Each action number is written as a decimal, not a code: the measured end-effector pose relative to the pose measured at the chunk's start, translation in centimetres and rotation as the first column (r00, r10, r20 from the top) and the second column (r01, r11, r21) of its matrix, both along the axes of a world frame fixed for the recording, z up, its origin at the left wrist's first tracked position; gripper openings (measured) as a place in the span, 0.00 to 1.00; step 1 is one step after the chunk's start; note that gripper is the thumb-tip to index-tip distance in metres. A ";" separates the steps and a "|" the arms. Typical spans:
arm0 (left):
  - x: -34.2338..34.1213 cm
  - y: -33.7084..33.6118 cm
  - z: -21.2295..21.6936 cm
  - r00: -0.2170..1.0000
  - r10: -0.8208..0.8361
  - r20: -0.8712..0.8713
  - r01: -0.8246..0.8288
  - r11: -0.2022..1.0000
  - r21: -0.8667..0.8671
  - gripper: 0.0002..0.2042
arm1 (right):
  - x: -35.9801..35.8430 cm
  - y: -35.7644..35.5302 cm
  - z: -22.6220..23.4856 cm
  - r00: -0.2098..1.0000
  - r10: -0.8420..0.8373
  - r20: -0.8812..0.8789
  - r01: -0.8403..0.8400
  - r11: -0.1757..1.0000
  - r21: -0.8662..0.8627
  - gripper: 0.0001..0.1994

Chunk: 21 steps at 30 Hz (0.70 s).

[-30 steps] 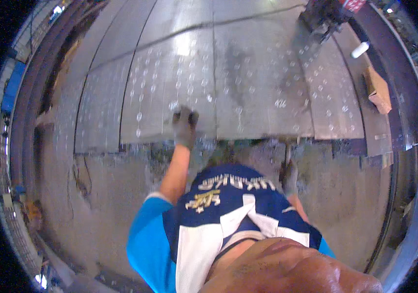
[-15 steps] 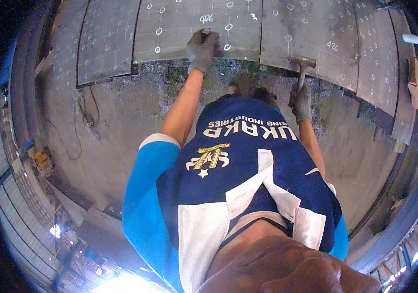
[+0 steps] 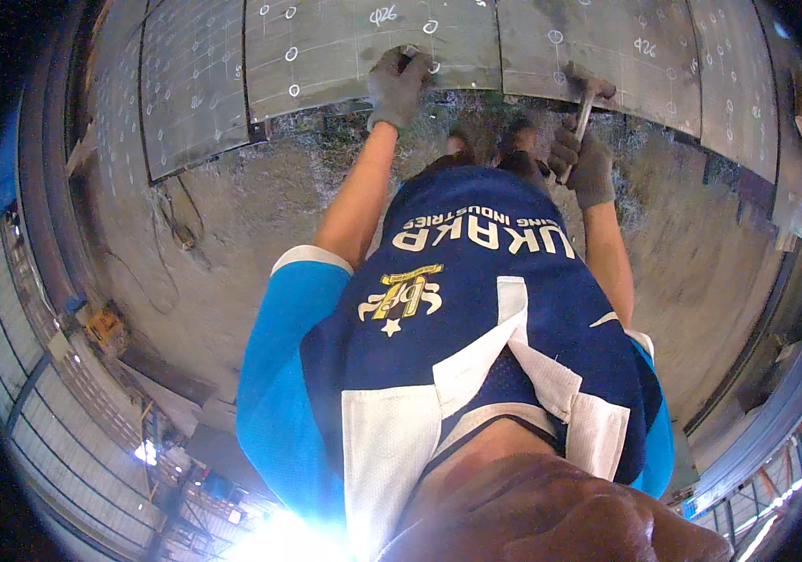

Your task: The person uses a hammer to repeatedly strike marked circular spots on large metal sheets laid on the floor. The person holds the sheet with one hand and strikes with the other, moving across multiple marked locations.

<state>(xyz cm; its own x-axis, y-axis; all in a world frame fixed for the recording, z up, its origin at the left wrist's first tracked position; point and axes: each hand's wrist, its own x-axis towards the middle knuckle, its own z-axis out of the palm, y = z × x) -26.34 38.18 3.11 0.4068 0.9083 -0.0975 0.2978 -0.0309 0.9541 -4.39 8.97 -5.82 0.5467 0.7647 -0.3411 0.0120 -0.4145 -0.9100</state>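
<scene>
My left hand [image 3: 397, 89], in a grey work glove, rests on a grey steel plate [image 3: 345, 66] beside a chalked circle. Its fingers are pinched round a small dark piece that the glove mostly hides. My right hand [image 3: 590, 170], gloved too, is closed round the handle of a hammer [image 3: 583, 122]. The hammer's head [image 3: 592, 84] is over the near edge of the neighbouring plate [image 3: 607, 47], its handle slanting back toward me. I cannot tell whether the head touches the plate. White circles and thin layout lines mark both plates.
More marked plates [image 3: 190, 89] lie to the left and right, with narrow seams between. A cable [image 3: 181, 225] lies on the dusty floor [image 3: 232, 272] at left. Farther left sits a yellow machine [image 3: 104, 326]. My feet [image 3: 518, 140] are close to the plates' near edge.
My left hand has shifted right and nearer along the plate, toward the lower chalked circle. The hammer in my right hand has tilted, and its handle now slants more. The whole view has shifted slightly.
</scene>
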 end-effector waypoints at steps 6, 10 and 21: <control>1.3 -1.4 2.0 0.995 0.041 -0.092 -0.046 0.998 -0.045 0.12 | -0.1 1.7 5.8 0.230 -0.120 -0.966 0.437 0.899 -0.008 0.10; 1.2 -0.5 -0.2 1.000 0.011 -0.027 -0.015 0.987 -0.161 0.12 | 0.2 1.7 5.0 0.270 -0.083 -0.959 0.406 0.913 0.035 0.10; 1.4 -0.2 -1.8 0.998 -0.063 0.005 0.063 0.992 -0.113 0.14 | -0.1 2.0 5.3 0.205 -0.223 -0.953 0.489 0.867 -0.097 0.12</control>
